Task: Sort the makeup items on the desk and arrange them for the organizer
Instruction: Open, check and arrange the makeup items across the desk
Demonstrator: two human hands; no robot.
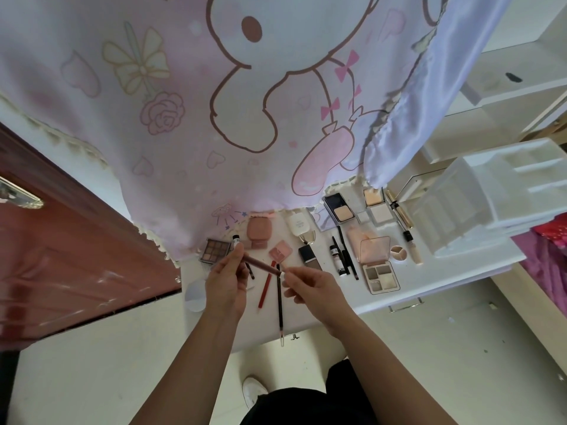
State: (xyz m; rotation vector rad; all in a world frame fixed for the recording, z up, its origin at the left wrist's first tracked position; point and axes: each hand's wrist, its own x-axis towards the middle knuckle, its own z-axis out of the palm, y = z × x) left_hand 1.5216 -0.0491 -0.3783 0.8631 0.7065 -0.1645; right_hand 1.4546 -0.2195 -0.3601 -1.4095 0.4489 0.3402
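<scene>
Right now I am holding a slim pinkish-brown tube [260,264] above the left part of the desk [429,280], lifted clear of the items lying under it. My left hand [227,280] is pinching its far-left end, and my right hand [310,285] is pinching the pale tip at its near-right end, so both hands are clamped on the one tube.

I am judging it to be light and stiff, probably smooth plastic, so it may slip if I squeeze only the ends. If the pale tip is a cap, pulling there could open it, so I would be gripping the middle of the barrel when I move it.

Just below it, a red pencil [266,286] and a dark pencil [279,302] are lying side by side, the dark one reaching over the near edge of the desk. They look thin, likely to roll, and brittle at the points. A small black-capped bottle [235,242] is showing just beyond my left fingers; I cannot tell whether I am touching it.

The white organizer [491,197] is standing at the far right, well apart from my hands.

I am looking for writing: a white bottle [299,223] and a mascara [337,260] are carrying print, but it is too small to read, and no brand is legible.
</scene>
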